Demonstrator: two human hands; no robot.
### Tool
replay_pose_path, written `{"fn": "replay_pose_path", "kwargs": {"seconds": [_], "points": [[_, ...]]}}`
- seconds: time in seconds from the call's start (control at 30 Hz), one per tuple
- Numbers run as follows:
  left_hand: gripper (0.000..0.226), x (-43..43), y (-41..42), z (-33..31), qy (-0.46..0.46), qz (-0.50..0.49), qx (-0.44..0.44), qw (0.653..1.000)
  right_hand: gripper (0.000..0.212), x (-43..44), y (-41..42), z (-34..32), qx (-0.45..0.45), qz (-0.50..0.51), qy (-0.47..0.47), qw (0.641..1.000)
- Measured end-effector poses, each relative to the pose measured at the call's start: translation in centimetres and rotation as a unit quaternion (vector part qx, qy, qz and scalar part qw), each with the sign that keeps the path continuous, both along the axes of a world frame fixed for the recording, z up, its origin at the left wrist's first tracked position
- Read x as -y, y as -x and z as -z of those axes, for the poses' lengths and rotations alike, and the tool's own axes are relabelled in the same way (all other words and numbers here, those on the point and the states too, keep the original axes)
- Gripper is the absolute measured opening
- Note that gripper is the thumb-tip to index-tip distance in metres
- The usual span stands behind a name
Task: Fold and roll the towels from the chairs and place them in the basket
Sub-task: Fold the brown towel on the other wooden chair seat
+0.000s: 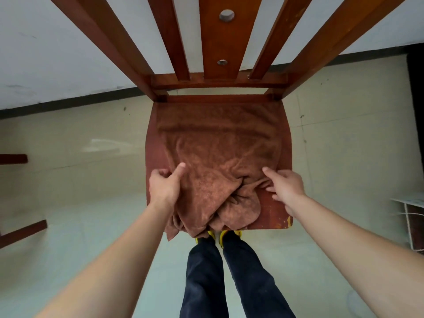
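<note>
Towel (218, 152), brown, soft and limp, lies rumpled on a wooden chair seat (285, 157), its near edge drooping over the front, as the left hand (164, 185) pinches a corner and the right hand (285, 187) rests open-fingered on the bunched folds, gripping nothing.

Pale glossy floor (75, 171); white wall (57, 53); dark baseboard (68, 103).

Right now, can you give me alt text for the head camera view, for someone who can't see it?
A brown towel lies rumpled on a wooden chair seat, its near edge bunched and hanging over the front. The left hand pinches the towel's left edge while the right hand rests open fingers on its right side. No basket is visible.
</note>
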State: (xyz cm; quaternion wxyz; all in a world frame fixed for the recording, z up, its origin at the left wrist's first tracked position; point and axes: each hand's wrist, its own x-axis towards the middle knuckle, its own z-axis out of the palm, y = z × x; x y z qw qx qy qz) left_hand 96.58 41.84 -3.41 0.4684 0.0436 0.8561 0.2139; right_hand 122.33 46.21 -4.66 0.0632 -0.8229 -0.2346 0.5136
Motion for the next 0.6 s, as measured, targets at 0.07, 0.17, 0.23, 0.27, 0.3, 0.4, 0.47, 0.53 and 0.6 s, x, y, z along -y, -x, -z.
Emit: {"fn": "replay_pose_path", "kwargs": {"seconds": [0.07,0.17,0.23,0.27,0.3,0.4,0.47,0.53,0.6], "points": [[0.059,2.7,-1.5,-1.2,0.012,0.031,0.038,0.999,0.032,2.7,0.6,-0.7,-0.082,0.004,0.069,0.994],[0.047,5.4,-2.5,-1.2,0.021,0.056,0.075,0.995,0.015,5.7,1.4,-0.6,-0.130,-0.028,0.092,0.987],[0.023,6.2,-2.1,-0.7,0.015,0.030,0.070,0.997,0.013,6.4,1.5,-0.4,-0.122,-0.031,0.071,0.990],[0.021,6.4,-1.6,-0.4,0.014,0.007,0.062,0.998,0.019,6.3,1.2,-0.3,-0.115,-0.015,0.060,0.991],[0.022,6.4,-1.0,0.0,0.014,-0.012,0.050,0.999,0.022,6.0,0.8,-0.4,-0.112,0.017,0.048,0.992],[0.028,6.0,1.0,0.8,0.014,-0.042,0.022,0.999,0.016,4.9,-1.1,-0.6,-0.137,0.111,0.036,0.984],[0.027,5.8,1.8,1.3,0.015,-0.024,-0.001,1.000,0.013,4.6,-2.3,-0.5,-0.138,0.099,0.036,0.985],[0.025,5.4,2.1,1.6,0.014,0.014,-0.034,0.999,0.008,4.8,-3.1,0.0,-0.106,0.041,0.028,0.993],[0.023,5.2,2.4,1.9,0.024,0.038,-0.055,0.997,0.020,5.4,-3.7,0.8,-0.037,-0.038,0.033,0.998]]}}
